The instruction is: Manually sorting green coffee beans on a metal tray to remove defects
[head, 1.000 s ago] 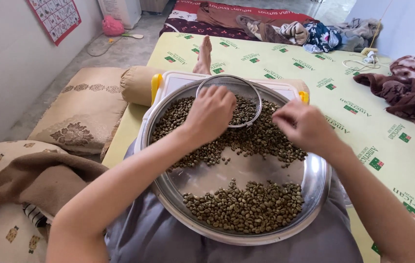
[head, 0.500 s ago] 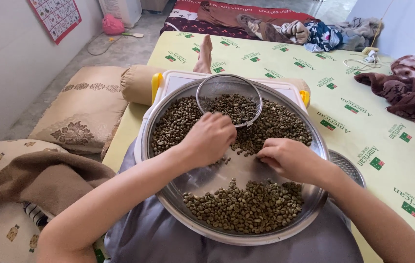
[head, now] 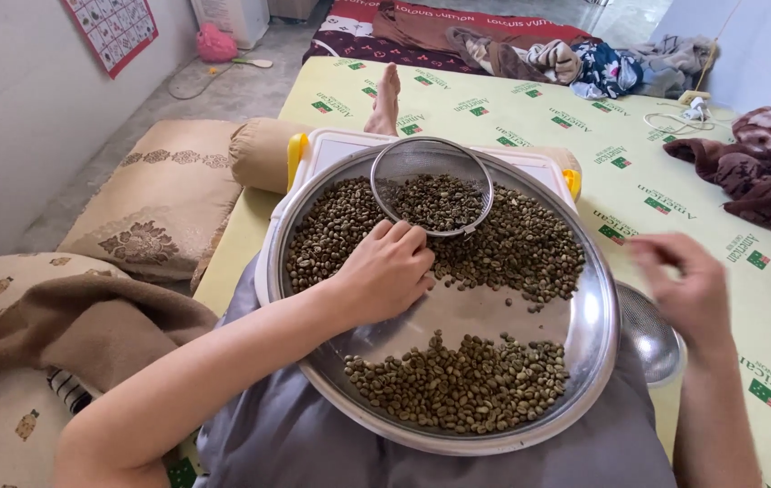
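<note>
Our left hand (head: 384,271) lay palm-down, fingers curled, on the far beans (head: 512,244) in the tray (head: 595,334) — grip unclear. Right hand (head: 688,289) hovered right, over the small bowl (head: 652,330) — blurred, loosely curled, contents indeterminate.

Printed yellow mat (head: 539,117), strewn clothes (head: 584,63), maroon blanket (head: 756,172), small strainer (head: 652,330)

Your left hand (head: 384,271) rests palm-down on the round steel tray (head: 595,334) in your lap, fingers at the edge of the far heap of green coffee beans (head: 521,248). A smaller pile of beans (head: 462,381) lies near you, bare metal between the two. A wire mesh sieve (head: 433,185) holding beans sits on the far heap. Your right hand (head: 688,289), blurred, hovers off the tray's right rim above a small steel strainer bowl (head: 652,334).
</note>
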